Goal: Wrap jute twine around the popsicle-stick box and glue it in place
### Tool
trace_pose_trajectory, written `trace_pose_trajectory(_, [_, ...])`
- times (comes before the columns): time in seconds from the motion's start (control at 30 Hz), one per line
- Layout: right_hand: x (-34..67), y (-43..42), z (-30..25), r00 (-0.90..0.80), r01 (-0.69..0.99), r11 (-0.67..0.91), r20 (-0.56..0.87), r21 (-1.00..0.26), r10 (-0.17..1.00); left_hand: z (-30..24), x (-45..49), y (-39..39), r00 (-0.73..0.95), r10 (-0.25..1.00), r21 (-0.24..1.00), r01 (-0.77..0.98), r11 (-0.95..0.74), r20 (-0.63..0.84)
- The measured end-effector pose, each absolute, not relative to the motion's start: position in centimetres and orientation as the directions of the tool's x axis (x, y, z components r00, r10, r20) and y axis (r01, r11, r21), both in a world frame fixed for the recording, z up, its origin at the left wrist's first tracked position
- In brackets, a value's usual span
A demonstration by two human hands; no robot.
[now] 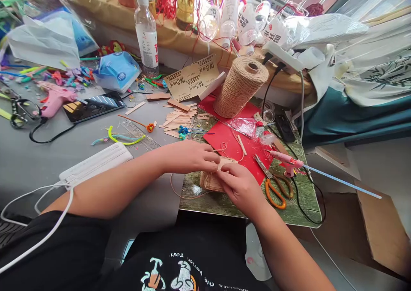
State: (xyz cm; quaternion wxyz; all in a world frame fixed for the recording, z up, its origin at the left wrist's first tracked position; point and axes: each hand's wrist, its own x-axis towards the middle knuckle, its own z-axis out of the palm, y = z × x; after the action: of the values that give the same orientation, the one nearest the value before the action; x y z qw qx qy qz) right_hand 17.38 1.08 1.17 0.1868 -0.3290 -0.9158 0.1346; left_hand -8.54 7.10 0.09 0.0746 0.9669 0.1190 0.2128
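A small tan box [209, 182], which seems made of wood strips and twine, sits near the front edge of the green wood-patterned board. My left hand [195, 157] reaches in from the left, its curled fingertips pinched at the box's top; whatever lies between them is hidden. Against the box's right side, my right hand [241, 184] grips it, thumb and forefinger over the top. Thin twine [183, 196] loops out at the left of the box. Orange-handled scissors [275, 188] lie partly open to the right of my right hand.
A big twine spool [240, 87] stands on red paper [224, 136]. A pink glue gun [289, 161] with a long glue stick lies at the right edge. Behind my left hand are wooden sticks [176, 121] and sandpaper [192, 79]. A white power bank [96, 164] with cables lies left.
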Motion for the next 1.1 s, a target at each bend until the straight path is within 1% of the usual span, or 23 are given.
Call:
trace_pose_trajectory(0.1, [17.1, 1.3, 1.2, -0.717, 0.559, 0.745, 0.24, -0.363, 0.655, 0.1, -8.5, 7.1, 0.891, 0.27, 0.193, 0.212, -0.958, 0.363])
trace_pose_trajectory(0.2, [17.3, 1.5, 1.4, -0.747, 0.548, 0.764, 0.212, -0.341, 0.63, 0.1, -8.5, 7.1, 0.902, 0.256, 0.171, 0.207, -0.963, 0.347])
trace_pose_trajectory(0.3, [17.7, 1.7, 1.7, -0.769, 0.517, 0.771, 0.195, -0.371, 0.609, 0.1, -8.5, 7.2, 0.899, 0.247, 0.169, 0.197, -0.966, 0.362])
trace_pose_trajectory(0.43, [17.8, 1.5, 1.5, -0.704, 0.544, 0.718, 0.229, -0.435, 0.672, 0.0, -8.5, 7.2, 0.88, 0.268, 0.201, 0.202, -0.959, 0.393])
trace_pose_trajectory(0.57, [17.0, 1.2, 1.2, -0.657, 0.582, 0.686, 0.244, -0.437, 0.713, 0.1, -8.5, 7.0, 0.894, 0.291, 0.186, 0.239, -0.953, 0.342])
trace_pose_trajectory(0.7, [16.1, 1.1, 1.1, -0.625, 0.604, 0.662, 0.251, -0.444, 0.739, 0.2, -8.5, 7.0, 0.898, 0.298, 0.193, 0.246, -0.95, 0.323])
trace_pose_trajectory(0.87, [15.8, 1.2, 1.2, -0.601, 0.622, 0.639, 0.247, -0.453, 0.76, 0.2, -8.5, 7.1, 0.899, 0.299, 0.209, 0.241, -0.948, 0.321])
trace_pose_trajectory(1.0, [15.9, 1.3, 1.5, -0.618, 0.578, 0.617, 0.208, -0.534, 0.758, 0.1, -8.5, 7.1, 0.877, 0.296, 0.213, 0.228, -0.95, 0.379])
trace_pose_trajectory(1.1, [16.1, 1.2, 1.6, -0.611, 0.564, 0.606, 0.211, -0.561, 0.763, -0.2, -8.7, 7.3, 0.878, 0.301, 0.237, 0.224, -0.945, 0.372])
